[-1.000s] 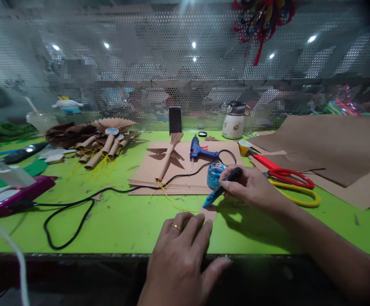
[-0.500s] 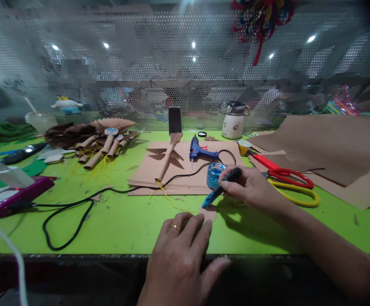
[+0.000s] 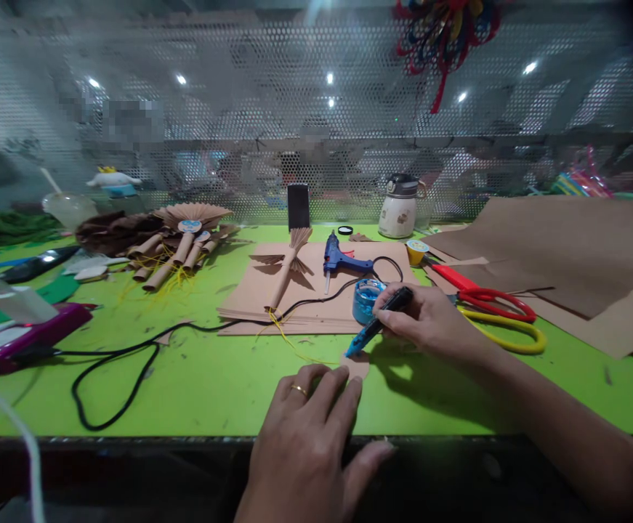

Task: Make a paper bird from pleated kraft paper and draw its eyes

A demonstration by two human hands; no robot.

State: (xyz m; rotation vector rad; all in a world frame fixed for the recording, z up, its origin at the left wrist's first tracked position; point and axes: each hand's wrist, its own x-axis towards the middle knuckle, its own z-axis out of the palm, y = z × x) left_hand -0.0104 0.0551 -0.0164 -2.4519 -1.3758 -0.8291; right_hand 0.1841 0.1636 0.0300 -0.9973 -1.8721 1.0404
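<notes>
My left hand [image 3: 308,443] lies flat with fingers spread at the near edge of the green table [image 3: 212,385], its fingertips pressing on a small brown paper piece [image 3: 357,365]. My right hand [image 3: 430,319] is closed around a black and blue pen-shaped tool [image 3: 379,319], whose blue tip touches that paper piece. A small round blue-filled container [image 3: 367,300] stands just behind the tool. A stack of brown card [image 3: 310,298] carries a folded paper fan figure [image 3: 288,265] and a blue glue gun [image 3: 338,258].
Red and yellow scissors [image 3: 490,309] lie to the right by large brown sheets [image 3: 578,254]. A black cable [image 3: 131,363] loops across the left. Several rolled paper figures [image 3: 174,247], a pink case [image 3: 27,334], a white kettle [image 3: 400,205] and a mesh screen [image 3: 294,109] stand behind.
</notes>
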